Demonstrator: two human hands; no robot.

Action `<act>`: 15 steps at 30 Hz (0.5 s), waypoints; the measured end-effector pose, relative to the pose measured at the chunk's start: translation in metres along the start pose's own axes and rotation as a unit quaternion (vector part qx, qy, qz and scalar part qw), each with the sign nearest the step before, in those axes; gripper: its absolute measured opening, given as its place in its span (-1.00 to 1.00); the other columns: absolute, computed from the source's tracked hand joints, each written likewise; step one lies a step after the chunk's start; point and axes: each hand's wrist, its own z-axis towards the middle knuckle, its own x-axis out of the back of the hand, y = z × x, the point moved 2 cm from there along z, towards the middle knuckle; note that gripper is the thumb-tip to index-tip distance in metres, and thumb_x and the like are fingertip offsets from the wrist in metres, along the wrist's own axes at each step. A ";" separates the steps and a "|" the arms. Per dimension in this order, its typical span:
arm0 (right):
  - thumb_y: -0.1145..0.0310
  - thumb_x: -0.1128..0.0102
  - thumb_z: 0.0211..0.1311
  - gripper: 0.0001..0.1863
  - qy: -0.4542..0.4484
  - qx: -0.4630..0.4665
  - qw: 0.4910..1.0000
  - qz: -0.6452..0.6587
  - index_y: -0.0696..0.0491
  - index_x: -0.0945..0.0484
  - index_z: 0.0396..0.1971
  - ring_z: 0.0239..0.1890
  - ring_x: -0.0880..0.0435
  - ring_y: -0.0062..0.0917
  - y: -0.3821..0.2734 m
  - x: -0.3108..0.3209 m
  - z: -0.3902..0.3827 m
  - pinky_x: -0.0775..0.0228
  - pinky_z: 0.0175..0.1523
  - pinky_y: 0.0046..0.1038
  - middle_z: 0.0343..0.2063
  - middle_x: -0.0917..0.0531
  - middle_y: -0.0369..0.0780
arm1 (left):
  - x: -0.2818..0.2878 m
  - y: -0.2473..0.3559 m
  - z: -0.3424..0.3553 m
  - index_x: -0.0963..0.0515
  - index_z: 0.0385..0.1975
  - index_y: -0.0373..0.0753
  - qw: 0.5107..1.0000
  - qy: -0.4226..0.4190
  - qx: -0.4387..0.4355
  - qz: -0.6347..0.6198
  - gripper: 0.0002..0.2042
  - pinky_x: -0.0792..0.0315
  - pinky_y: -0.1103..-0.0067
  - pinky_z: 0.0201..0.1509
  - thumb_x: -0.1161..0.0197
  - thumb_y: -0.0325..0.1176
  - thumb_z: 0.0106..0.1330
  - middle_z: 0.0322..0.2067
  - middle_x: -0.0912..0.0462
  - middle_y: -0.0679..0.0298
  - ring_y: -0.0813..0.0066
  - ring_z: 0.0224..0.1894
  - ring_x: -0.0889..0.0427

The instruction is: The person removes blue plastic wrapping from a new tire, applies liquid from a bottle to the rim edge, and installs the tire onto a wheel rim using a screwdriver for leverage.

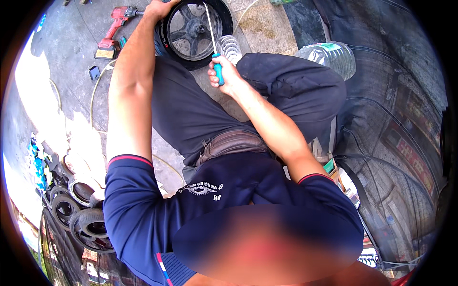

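Note:
A black spoked wheel [179, 35] with a dark tyre [225, 24] around its rim lies at the top, just beyond my knees. My left hand [158, 8] is closed on the tyre's far left edge; its fingertips are partly hidden at the picture's border. My right hand [223, 71] wraps round the teal handle of a long tyre lever [211, 33]. The lever's thin metal shaft runs up across the right side of the wheel, and its tip is at the tyre's far side. Whether the tip sits under the tyre's edge I cannot tell.
A red cordless impact wrench [112, 33] lies left of the wheel, near a small dark box [94, 73] and a pale hose [92, 95]. A clear plastic jug [334, 57] stands beyond my right knee. Several old tyres [90, 223] are piled at lower left.

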 end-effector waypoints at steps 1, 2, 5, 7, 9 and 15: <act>0.12 -0.07 0.31 -0.76 -0.010 0.007 1.000 0.008 -0.02 -0.41 -0.39 -0.73 -0.30 -0.58 0.009 0.001 0.009 -0.12 -0.61 -0.47 -0.66 -0.41 -0.31 | 0.000 -0.002 0.001 -0.63 -0.15 -0.64 1.000 0.014 -0.007 0.006 -0.06 -0.62 0.28 0.00 -0.32 0.44 0.09 -0.15 -0.69 -0.33 -0.08 -0.03 -0.74; 0.12 -0.08 0.31 -0.76 -0.012 0.015 1.000 0.006 -0.02 -0.41 -0.39 -0.72 -0.31 -0.58 0.012 0.006 0.016 -0.13 -0.61 -0.47 -0.66 -0.41 -0.31 | 0.000 0.003 -0.002 -0.62 -0.16 -0.66 1.000 0.008 -0.005 -0.002 -0.04 -0.62 0.27 0.00 -0.33 0.44 0.09 -0.14 -0.68 -0.35 -0.09 -0.03 -0.74; 0.13 -0.09 0.31 -0.76 0.011 0.041 0.999 -0.004 -0.02 -0.42 -0.40 -0.72 -0.33 -0.59 0.004 0.011 0.034 -0.13 -0.61 -0.48 -0.66 -0.41 -0.31 | -0.001 0.012 -0.006 -0.62 -0.16 -0.67 1.000 -0.021 0.004 -0.016 -0.03 -0.62 0.26 0.01 -0.34 0.44 0.07 -0.15 -0.68 -0.35 -0.09 -0.03 -0.74; 0.07 -0.12 0.30 -0.67 0.074 0.090 0.982 -0.149 0.07 -0.48 -0.28 -0.67 -0.48 -0.45 -0.006 0.026 0.048 -0.33 -0.54 -0.34 -0.57 -0.55 -0.22 | -0.006 0.018 -0.005 -0.63 -0.15 -0.64 0.999 -0.040 0.007 0.004 -0.06 -0.63 0.28 -0.03 -0.35 0.42 0.07 -0.15 -0.70 -0.31 -0.08 -0.05 -0.75; 0.02 -0.14 0.29 -0.58 0.233 0.163 0.865 -0.412 0.12 -0.52 -0.19 -0.57 -0.63 -0.31 -0.019 0.035 0.043 -0.49 -0.43 -0.23 -0.50 -0.65 -0.14 | -0.016 0.022 0.001 -0.65 -0.14 -0.59 0.998 -0.060 -0.009 0.019 -0.03 -0.61 0.29 0.02 -0.34 0.48 0.02 -0.12 -0.70 -0.28 -0.05 -0.02 -0.74; 0.26 -0.42 0.09 -0.66 0.338 0.313 0.365 -0.809 0.01 -0.51 -0.19 -0.25 -0.77 -0.09 -0.111 0.001 -0.088 -0.61 -0.18 -0.06 -0.32 -0.70 -0.10 | -0.017 -0.015 0.025 -0.69 -0.19 -0.53 0.995 -0.094 -0.029 0.026 0.04 -0.55 0.27 0.14 -0.24 0.62 -0.04 -0.07 -0.71 -0.24 -0.04 0.05 -0.71</act>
